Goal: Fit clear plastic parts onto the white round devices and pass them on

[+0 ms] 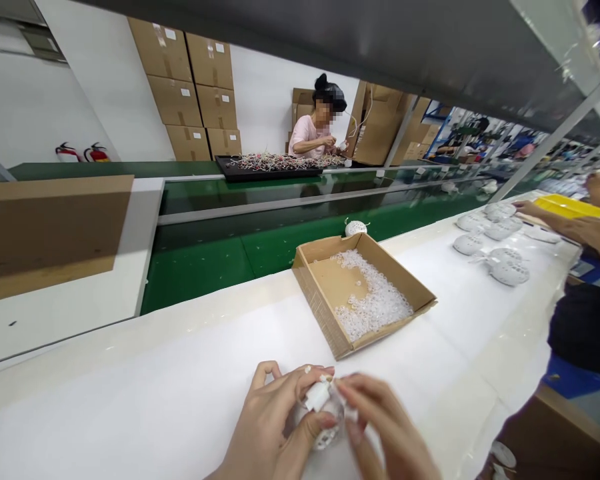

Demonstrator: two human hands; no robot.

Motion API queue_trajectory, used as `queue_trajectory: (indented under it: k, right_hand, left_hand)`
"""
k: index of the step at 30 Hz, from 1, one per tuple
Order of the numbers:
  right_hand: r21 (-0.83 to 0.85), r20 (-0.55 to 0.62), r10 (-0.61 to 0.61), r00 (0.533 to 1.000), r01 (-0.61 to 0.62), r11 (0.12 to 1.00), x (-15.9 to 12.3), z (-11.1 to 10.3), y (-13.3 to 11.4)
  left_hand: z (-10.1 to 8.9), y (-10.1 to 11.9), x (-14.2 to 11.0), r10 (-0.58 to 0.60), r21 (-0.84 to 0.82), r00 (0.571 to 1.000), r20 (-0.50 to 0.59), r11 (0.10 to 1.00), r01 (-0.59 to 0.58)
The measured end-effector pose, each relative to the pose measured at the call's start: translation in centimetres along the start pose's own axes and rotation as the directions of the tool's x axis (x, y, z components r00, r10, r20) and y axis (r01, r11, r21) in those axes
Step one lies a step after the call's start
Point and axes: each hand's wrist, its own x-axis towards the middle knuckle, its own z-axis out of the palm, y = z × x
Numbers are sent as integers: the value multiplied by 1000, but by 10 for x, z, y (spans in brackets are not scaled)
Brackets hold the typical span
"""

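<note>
Low in the middle, my left hand [280, 420] is closed around a small round white part with holes in its side [326, 437]. A white block-like piece [318, 396] shows at its top, between thumb and fingers. My right hand [380, 427] is close against the right side of the part, its fingers bent inward and partly smeared by motion. Something pale shows between its fingertips, too blurred to name. Just beyond both hands stands an open cardboard box [323, 320] with many small clear plastic rings [375, 300] heaped along its right side.
A white perforated round part [356, 228] sits on the green conveyor [220, 253] behind the box. Several similar parts [503, 227] lie on the white table [130, 393] at right, near a co-worker's arm [575, 230] and a yellow tray [570, 207]. Another person [307, 133] works across.
</note>
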Motion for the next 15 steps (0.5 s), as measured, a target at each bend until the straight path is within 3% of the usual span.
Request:
queue_trajectory:
  k: [1, 2, 3, 5, 8, 11, 15]
  right_hand:
    - [-97, 35, -44, 998, 47, 994, 22, -13, 7]
    - [-246, 50, -22, 998, 34, 969, 47, -26, 16]
    - [-416, 137, 1, 991, 56, 908, 75, -38, 27]
    - [-523, 264, 103, 959, 53, 851, 129, -55, 53]
    - [-625, 477, 238, 846, 136, 769, 187, -56, 92]
    - [-666, 619, 315, 719, 269, 695, 205, -44, 115]
    - [-724, 648, 377, 662, 383, 573, 200, -36, 123]
  left_hand:
    - [-1, -2, 0, 5, 7, 1000, 12, 1000, -6]
    - [-2, -5, 1, 10, 21, 1000, 27, 1000, -11]
    - [-3, -8, 1, 17, 38, 999, 42, 999, -18]
    - [-5, -13, 0, 33, 70, 998, 55, 997, -37]
    - [-4, -20, 0, 65, 76, 996, 58, 995, -69]
    - [-1, -24, 0, 121, 57, 992, 40, 991, -123]
    - [3, -27, 3, 189, 57, 982, 8, 980, -189]
